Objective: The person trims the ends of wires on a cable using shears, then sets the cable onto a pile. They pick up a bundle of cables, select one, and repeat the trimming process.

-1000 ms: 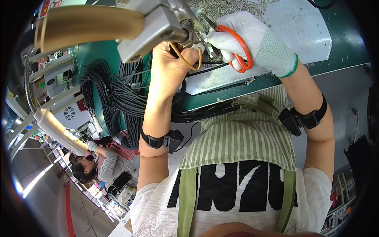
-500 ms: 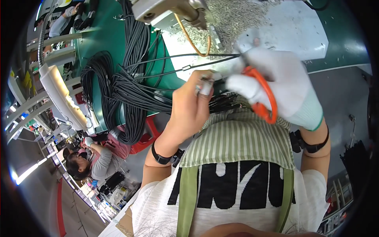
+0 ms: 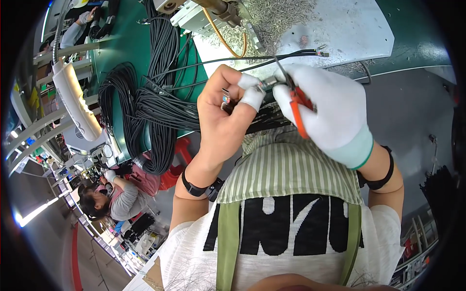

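My left hand [image 3: 218, 116], with white finger covers on thumb and index finger, pinches a small metal connector [image 3: 265, 84]. More small metal pieces [image 3: 226, 98] sit in its curled fingers. My right hand [image 3: 340, 104], in a white glove, is closed around orange-handled cutters [image 3: 298, 116], whose dark blade points up and away. Its thumb and fingertip meet the connector's right side, close to my left fingertips. Just beyond both hands, black cables [image 3: 286, 56] stretch right and end in exposed tips. Which cable, if any, joins the connector is hidden.
Thick bundles of black cable [image 3: 160, 114] lie on the green table [image 3: 109, 53] at left. A bench machine [image 3: 213, 14] stands ahead, beside a white board [image 3: 361, 29] strewn with metal bits [image 3: 291, 14]. A lamp [image 3: 75, 99] and a seated co-worker [image 3: 124, 199] are at left.
My right hand has shifted down and left, and the cutters have turned in it. My left hand has rolled to face up. The cables' tips now lie loose on the board.
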Action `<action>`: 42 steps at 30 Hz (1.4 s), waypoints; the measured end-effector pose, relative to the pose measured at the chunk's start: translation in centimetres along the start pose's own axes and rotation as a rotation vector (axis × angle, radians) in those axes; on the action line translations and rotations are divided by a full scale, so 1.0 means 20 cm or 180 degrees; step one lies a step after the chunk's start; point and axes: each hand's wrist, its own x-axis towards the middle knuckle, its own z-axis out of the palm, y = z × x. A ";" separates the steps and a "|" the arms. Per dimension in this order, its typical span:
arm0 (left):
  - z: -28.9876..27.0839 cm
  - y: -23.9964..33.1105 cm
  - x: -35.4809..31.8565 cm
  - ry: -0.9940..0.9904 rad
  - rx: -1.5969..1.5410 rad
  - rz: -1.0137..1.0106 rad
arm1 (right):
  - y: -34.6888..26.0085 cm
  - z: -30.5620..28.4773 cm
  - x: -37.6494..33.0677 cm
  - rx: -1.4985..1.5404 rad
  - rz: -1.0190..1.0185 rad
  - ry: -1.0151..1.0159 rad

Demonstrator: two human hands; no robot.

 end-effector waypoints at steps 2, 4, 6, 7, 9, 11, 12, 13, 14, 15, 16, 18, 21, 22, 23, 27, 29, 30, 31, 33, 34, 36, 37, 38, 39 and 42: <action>0.00 -0.02 0.00 0.0352 -0.0215 0.0166 | -0.02 0.04 -0.01 -0.0159 -0.0107 0.0078; 0.02 -0.02 0.00 0.0444 0.0052 0.0248 | -0.04 0.06 -0.03 -0.0470 -0.0322 0.0198; 0.04 -0.02 0.00 0.0602 0.0580 0.0414 | -0.06 0.08 -0.06 -0.0594 -0.0167 -0.0056; 0.04 -0.01 -0.01 0.0601 0.0584 0.0408 | -0.07 0.08 -0.08 -0.0725 -0.0012 -0.0310; 0.06 -0.01 -0.01 0.0667 0.0790 0.0498 | -0.07 0.08 -0.08 -0.0861 0.0149 -0.0556; 0.06 -0.01 -0.01 0.0700 0.0893 0.0540 | -0.06 0.06 -0.07 -0.0259 0.0506 -0.0598; 0.04 -0.02 -0.01 0.0709 0.0932 0.0575 | -0.06 0.06 -0.06 0.0043 0.0682 -0.0618; 0.03 -0.03 0.00 0.0718 0.0974 0.0609 | -0.06 0.06 -0.06 0.0047 0.0684 -0.0620; 0.02 -0.04 0.00 0.0726 0.1015 0.0642 | -0.06 0.05 -0.05 -0.0056 0.0442 -0.0432; 0.02 -0.04 0.00 0.0726 0.1016 0.0636 | -0.06 0.05 -0.05 -0.0160 0.0201 -0.0244; 0.03 -0.04 0.00 0.0650 0.1110 0.0694 | -0.06 0.05 -0.05 -0.0263 -0.0039 -0.0055; 0.04 -0.04 0.00 0.0497 0.1296 0.0813 | -0.07 0.05 -0.06 -0.0378 -0.0016 -0.0061; 0.04 -0.07 0.00 0.0438 0.1532 0.1147 | -0.07 0.05 -0.06 -0.0611 0.0028 -0.0068; 0.05 -0.08 0.00 0.0409 0.1649 0.1315 | -0.07 0.05 -0.07 -0.0455 0.0104 -0.0132; 0.06 -0.07 0.00 0.0399 0.1645 0.1313 | -0.07 0.05 -0.07 -0.0304 0.0181 -0.0193; 0.08 -0.05 0.00 0.0569 0.1266 0.1236 | -0.06 0.01 -0.08 0.0421 0.0441 -0.0444; 0.04 -0.05 -0.01 0.0171 0.1582 0.1297 | -0.06 0.01 -0.08 0.0714 0.0535 -0.0550; 0.03 -0.05 -0.01 -0.0027 0.1739 0.1324 | -0.05 0.02 -0.09 0.0668 0.0484 -0.0520; 0.03 -0.05 -0.01 -0.0021 0.1736 0.1313 | -0.04 0.03 -0.09 0.0624 0.0431 -0.0492; 0.03 -0.04 -0.02 0.0019 0.1018 0.0787 | -0.04 0.03 -0.09 0.0587 0.0382 -0.0474; 0.03 -0.03 -0.02 0.0039 0.0659 0.0524 | -0.04 0.02 -0.08 0.0638 0.0346 -0.0513; 0.04 -0.01 0.00 0.0093 0.0669 0.0344 | -0.05 0.02 -0.07 0.0738 0.0274 -0.0589; 0.04 -0.01 0.01 0.0138 0.0677 0.0174 | -0.05 0.02 -0.07 0.0741 0.0279 -0.0597; 0.04 0.00 0.01 0.0193 0.0686 0.0007 | -0.05 0.04 -0.07 0.0581 0.0304 -0.0518; 0.04 -0.01 0.01 0.0203 0.0683 0.0001 | -0.05 0.05 -0.07 0.0418 0.0330 -0.0437; 0.05 -0.02 -0.02 0.0282 0.1997 0.0597 | -0.05 0.05 -0.07 0.0033 0.0357 -0.0421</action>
